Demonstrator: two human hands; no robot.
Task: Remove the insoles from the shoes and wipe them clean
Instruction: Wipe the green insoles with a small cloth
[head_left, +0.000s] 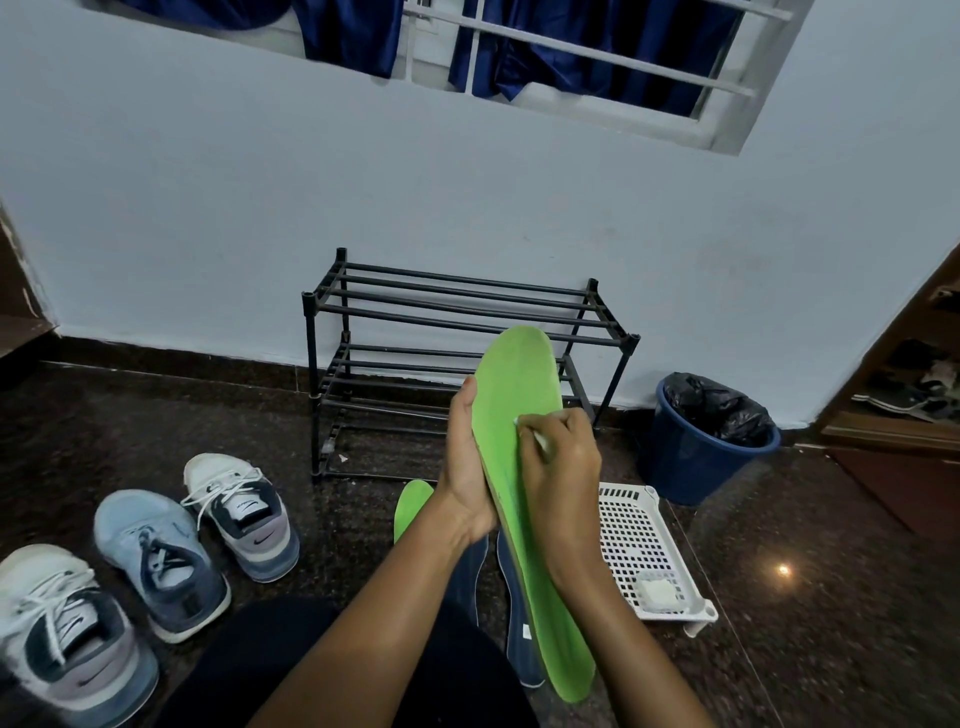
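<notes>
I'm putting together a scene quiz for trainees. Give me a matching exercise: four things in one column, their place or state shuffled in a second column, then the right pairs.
Things:
1 raised green insole
2 white basket
3 blue bin
4 black shoe rack

Places or states:
A lined with a black bag
B held by the left hand, rubbed with the white wipe in the right hand
C against the wall
D on the floor, white pad inside

Pairs: 1-B, 2-D, 3-A, 4-C

Shoes (156, 561) left; rack (457, 364) ahead; bin (696, 441), tray (649, 556) right.
</notes>
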